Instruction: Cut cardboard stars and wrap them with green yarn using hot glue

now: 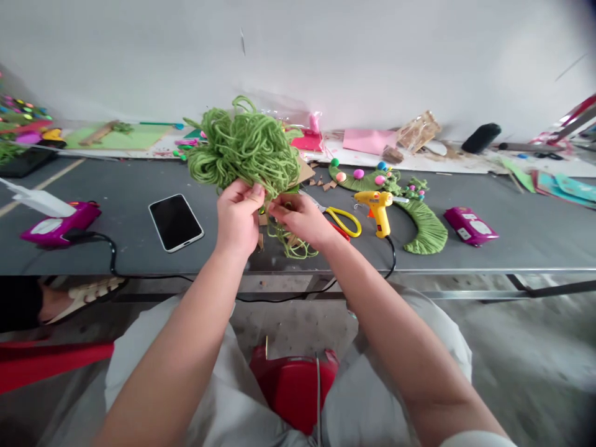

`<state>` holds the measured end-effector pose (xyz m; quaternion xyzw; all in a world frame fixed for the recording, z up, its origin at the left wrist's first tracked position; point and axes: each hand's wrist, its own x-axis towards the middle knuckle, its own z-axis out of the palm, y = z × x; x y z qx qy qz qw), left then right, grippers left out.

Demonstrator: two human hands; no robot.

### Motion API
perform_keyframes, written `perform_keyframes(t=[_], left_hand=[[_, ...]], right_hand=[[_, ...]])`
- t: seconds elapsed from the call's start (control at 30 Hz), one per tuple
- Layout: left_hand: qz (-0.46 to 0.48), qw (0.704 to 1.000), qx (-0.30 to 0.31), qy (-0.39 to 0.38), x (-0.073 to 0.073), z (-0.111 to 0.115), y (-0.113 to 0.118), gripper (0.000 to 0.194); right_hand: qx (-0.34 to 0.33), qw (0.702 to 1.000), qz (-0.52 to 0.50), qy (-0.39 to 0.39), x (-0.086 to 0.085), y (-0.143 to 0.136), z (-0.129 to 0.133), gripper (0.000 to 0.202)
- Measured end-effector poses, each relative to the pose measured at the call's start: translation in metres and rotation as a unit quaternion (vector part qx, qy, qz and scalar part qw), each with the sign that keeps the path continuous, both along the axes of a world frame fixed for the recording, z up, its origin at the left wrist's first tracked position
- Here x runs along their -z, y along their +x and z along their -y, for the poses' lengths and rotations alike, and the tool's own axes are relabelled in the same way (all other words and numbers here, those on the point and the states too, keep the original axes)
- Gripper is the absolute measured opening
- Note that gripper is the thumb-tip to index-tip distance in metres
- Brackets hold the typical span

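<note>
A big loose bundle of green yarn (244, 146) is raised over the table, and my left hand (239, 214) is closed around its lower side. Close beside it, my right hand (300, 217) pinches yarn at the bundle's lower right; the fingertips partly hide the strand. Loose yarn loops (298, 248) hang down onto the tabletop below. Just right of my right hand lie scissors with yellow handles (347, 221), partly covered by the hand. A yellow glue gun (378, 208) rests farther right, next to a yarn-wrapped green crescent (426, 226) trimmed with colored pompoms.
On the grey table (223, 257), a phone (176, 222) lies left of my hands. Purple packs (470, 226) sit at both sides. A black cord (114, 254) runs along the front edge. Paper sheets (367, 141) and scraps line the wall. Another person's foot (79, 298) shows at lower left.
</note>
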<state>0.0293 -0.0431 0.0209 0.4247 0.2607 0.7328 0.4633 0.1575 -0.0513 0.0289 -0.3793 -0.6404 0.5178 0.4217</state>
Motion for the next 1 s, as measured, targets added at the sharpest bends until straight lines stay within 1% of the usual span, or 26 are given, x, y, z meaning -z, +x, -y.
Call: perform_keyframes(t=[0.1, 0.2, 0.3, 0.4, 0.5, 0.6, 0.67, 0.73, 0.8, 0.83, 0.87, 0.93, 1.0], left_hand=[[-0.001, 1.000, -0.003, 0.002, 0.000, -0.002, -0.002, 0.022], [-0.001, 1.000, 0.001, -0.004, 0.000, 0.000, 0.000, 0.019], [0.000, 1.000, 0.000, -0.016, -0.001, 0.002, 0.002, 0.015], [0.006, 0.999, 0.003, -0.031, -0.002, 0.003, 0.003, 0.013], [0.009, 0.999, 0.014, -0.039, -0.002, 0.004, 0.001, 0.015], [0.005, 0.999, 0.017, -0.038, -0.002, 0.004, -0.001, 0.017], [0.006, 0.999, 0.013, -0.034, -0.001, 0.004, -0.001, 0.017], [0.007, 0.999, 0.018, -0.027, 0.000, 0.004, -0.001, 0.014], [0.011, 0.999, 0.028, -0.025, 0.000, 0.004, -0.001, 0.012], [0.013, 0.999, 0.032, -0.024, 0.000, 0.003, -0.001, 0.012], [0.017, 0.999, 0.034, -0.022, 0.000, 0.003, -0.002, 0.014], [0.020, 0.999, 0.032, -0.011, 0.000, 0.001, -0.003, 0.017], [0.020, 0.999, 0.027, 0.004, -0.001, -0.002, -0.005, 0.020]], right_hand=[[-0.003, 1.000, 0.001, 0.010, 0.002, 0.001, 0.000, 0.026], [0.021, 1.000, -0.014, 0.010, 0.004, 0.001, 0.000, 0.033], [0.016, 1.000, -0.024, 0.007, 0.006, -0.001, 0.001, 0.035], [-0.005, 0.999, -0.028, -0.014, 0.004, -0.003, 0.003, 0.024], [-0.052, 0.992, -0.086, -0.075, -0.001, -0.004, 0.006, 0.012], [-0.096, 0.976, -0.149, -0.124, -0.004, -0.004, 0.008, 0.016], [-0.103, 0.974, -0.157, -0.126, -0.002, -0.005, 0.007, 0.019], [-0.094, 0.975, -0.159, -0.121, 0.001, -0.006, 0.006, 0.024], [-0.083, 0.980, -0.150, -0.106, 0.005, -0.007, 0.004, 0.028], [-0.075, 0.985, -0.131, -0.085, 0.006, -0.007, 0.003, 0.028], [-0.064, 0.991, -0.102, -0.052, 0.007, -0.007, 0.003, 0.027], [-0.037, 0.998, -0.026, 0.041, 0.006, -0.006, 0.002, 0.025], [-0.012, 0.991, 0.046, 0.128, 0.003, -0.003, 0.002, 0.026]])
